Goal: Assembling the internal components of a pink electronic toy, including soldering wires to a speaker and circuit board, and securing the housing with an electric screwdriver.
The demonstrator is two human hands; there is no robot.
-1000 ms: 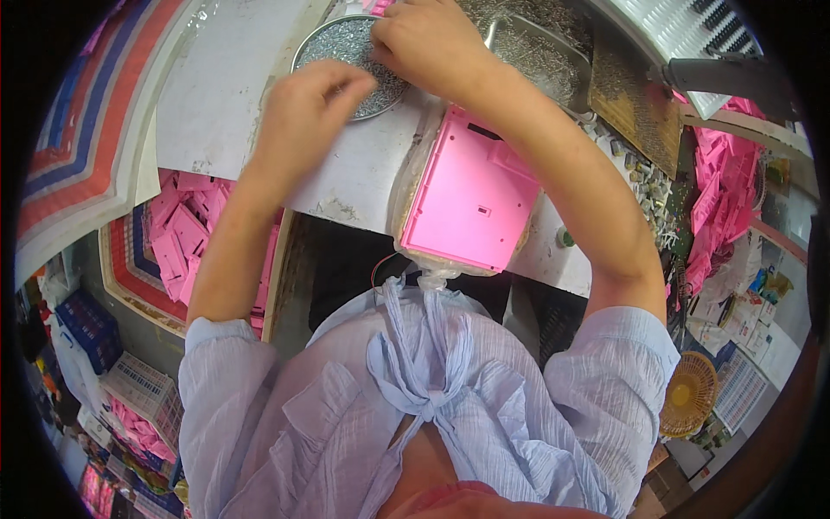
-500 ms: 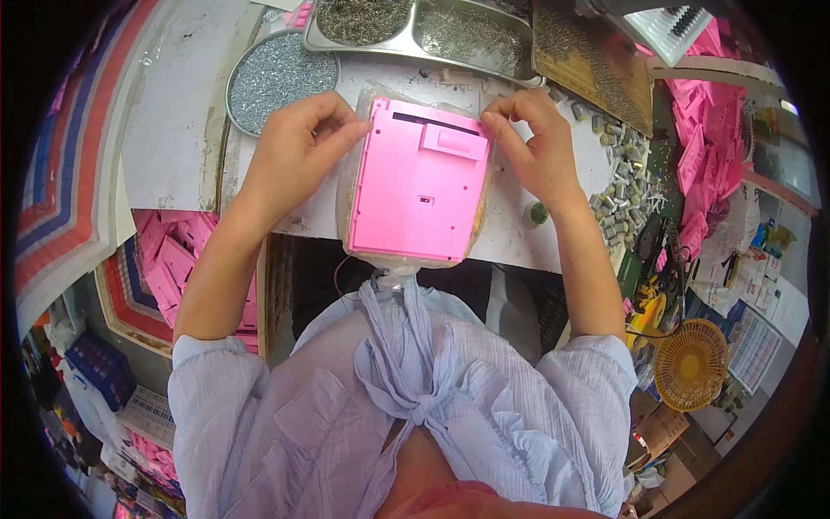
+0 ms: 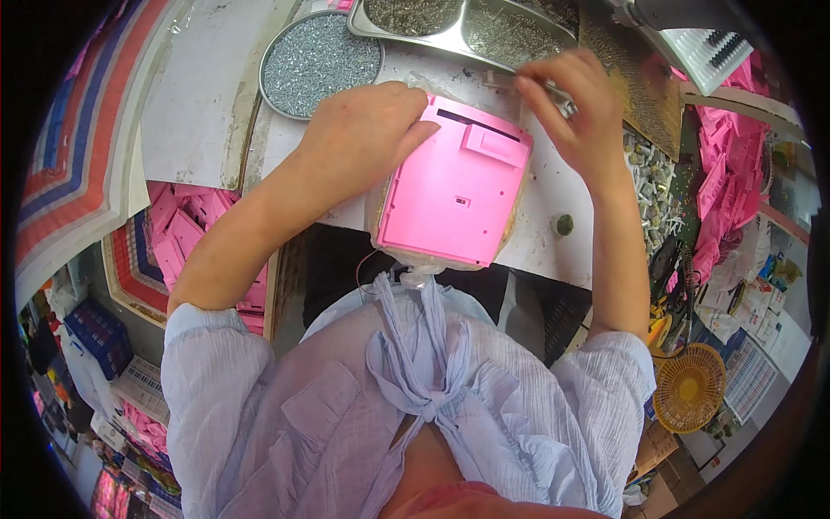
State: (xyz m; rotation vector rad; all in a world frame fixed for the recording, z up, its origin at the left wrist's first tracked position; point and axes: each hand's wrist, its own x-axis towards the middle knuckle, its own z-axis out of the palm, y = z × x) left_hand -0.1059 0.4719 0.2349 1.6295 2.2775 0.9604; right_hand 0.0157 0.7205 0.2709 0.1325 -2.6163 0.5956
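Note:
A pink plastic casing (image 3: 458,195) with a dark slot across its top and a small raised block lies tilted on a clear plastic-wrapped pad (image 3: 406,253) at the near edge of the bench. My left hand (image 3: 367,130) pinches the casing's upper left corner, thumb on its face. Off the upper right corner, my right hand (image 3: 584,112) is raised, fingers curled and thumb apart from them, close to the metal tray (image 3: 458,43) of small screws. I make out nothing in that hand.
A round dish (image 3: 320,65) of silvery screws stands at the far left. Pink parts (image 3: 186,233) fill a box at lower left, and more pink pieces (image 3: 726,182) pile at right. Small metal cylinders (image 3: 648,182) lie beside a brown board (image 3: 635,78). A yellow basket (image 3: 689,387) sits lower right.
My right hand has left the casing's upper right corner and moved up toward the metal tray. My left hand now grips the upper left corner more fully. The whole view has shifted slightly.

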